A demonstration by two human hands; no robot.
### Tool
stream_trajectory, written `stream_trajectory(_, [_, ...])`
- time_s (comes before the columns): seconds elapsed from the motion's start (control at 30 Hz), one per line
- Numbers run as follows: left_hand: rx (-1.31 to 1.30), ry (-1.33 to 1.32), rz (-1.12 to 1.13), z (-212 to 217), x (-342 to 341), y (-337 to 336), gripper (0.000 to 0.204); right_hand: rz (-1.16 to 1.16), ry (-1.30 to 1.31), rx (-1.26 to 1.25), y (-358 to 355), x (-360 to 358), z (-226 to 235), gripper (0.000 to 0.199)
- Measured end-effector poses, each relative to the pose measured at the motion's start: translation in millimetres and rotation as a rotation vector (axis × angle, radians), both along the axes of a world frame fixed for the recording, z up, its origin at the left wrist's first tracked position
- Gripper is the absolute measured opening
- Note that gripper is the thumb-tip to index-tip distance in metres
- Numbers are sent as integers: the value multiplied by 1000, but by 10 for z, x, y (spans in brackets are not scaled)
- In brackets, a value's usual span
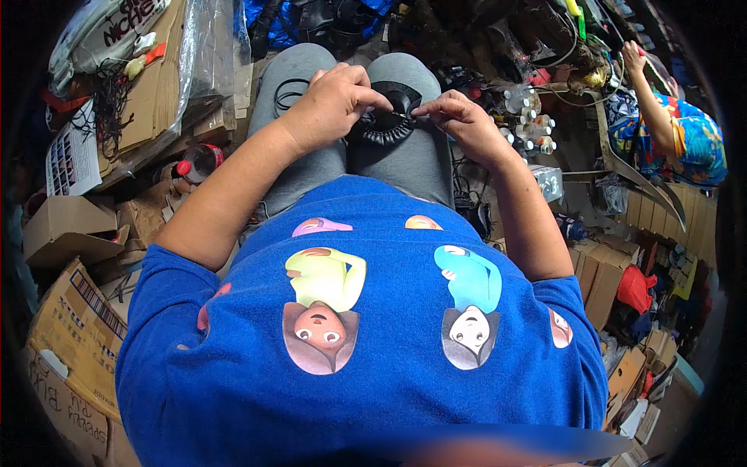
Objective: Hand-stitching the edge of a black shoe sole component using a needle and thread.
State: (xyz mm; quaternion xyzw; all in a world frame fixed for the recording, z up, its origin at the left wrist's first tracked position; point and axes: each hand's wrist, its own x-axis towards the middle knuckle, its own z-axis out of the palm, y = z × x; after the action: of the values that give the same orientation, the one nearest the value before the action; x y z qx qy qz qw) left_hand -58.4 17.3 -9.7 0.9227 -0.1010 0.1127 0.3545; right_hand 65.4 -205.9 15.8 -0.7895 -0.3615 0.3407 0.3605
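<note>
On my right thigh rests a black rounded piece with a pleated edge [383,137], probably leather or a similar sheet; its exact kind I cannot tell. My left hand [336,105] comes over it from the left, thumb and forefinger pinched close at its upper part. From the right, my right hand [464,122] has forefinger and thumb pressed together at the piece's right edge. Something thin and light shows between the two hands, too small to name. A thin black loop of cord or strip [286,96] lies on my left thigh, beside my left wrist.
Clear plastic bottles [529,128] stand close to my right knee. At upper right, another person in a colourful shirt [695,140] raises an arm. Cardboard boxes [74,233] and stacked cardboard sheets [159,86] crowd my left. A blue plastic sheet [373,11] with black things lies ahead.
</note>
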Motion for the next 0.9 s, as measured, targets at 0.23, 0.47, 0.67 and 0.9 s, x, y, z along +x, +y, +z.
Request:
stream_trajectory(0.23, [-5, 7, 12, -22, 10, 2, 32, 21, 2, -15, 1, 22, 13, 43])
stream_trajectory(0.47, [16, 15, 8, -12, 9, -2, 33, 4, 18, -20, 12, 20, 25, 42])
stream_trajectory(0.67, [10, 22, 5, -11, 13, -1, 32, 16, 25, -5, 7, 31, 5, 44])
stream_trajectory(0.9, [12, 8, 7, -36, 19, -9, 29, 14, 25, -15, -1, 41, 7, 42])
